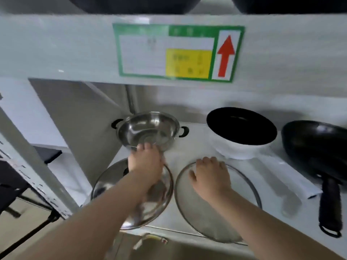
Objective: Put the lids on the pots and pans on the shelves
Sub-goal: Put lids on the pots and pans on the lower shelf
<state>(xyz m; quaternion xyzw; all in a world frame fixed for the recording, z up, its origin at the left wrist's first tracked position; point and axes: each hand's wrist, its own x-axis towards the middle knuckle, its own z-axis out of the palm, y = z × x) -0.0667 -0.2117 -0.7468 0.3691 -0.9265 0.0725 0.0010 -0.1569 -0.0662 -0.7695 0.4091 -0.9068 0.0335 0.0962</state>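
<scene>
A steel pot (148,130) with two black handles sits tilted at the back left of the shelf (187,154). My left hand (145,162) grips its near rim. Below that hand lies a steel lid (112,184) at the shelf's front edge. A glass lid with a metal rim (244,186) lies flat beside it, and my right hand (211,175) rests on its top with the fingers curled down. Behind it stands a white pan with a black inside (241,128). A black frying pan (317,147) sits at the far right, its handle pointing toward me.
An upper shelf beam carries a green label with a red arrow (178,53). Two dark pans (131,4) rest on the upper shelf. A grey upright post (28,147) runs along the left side. The black pan's handle (329,207) overhangs the front edge.
</scene>
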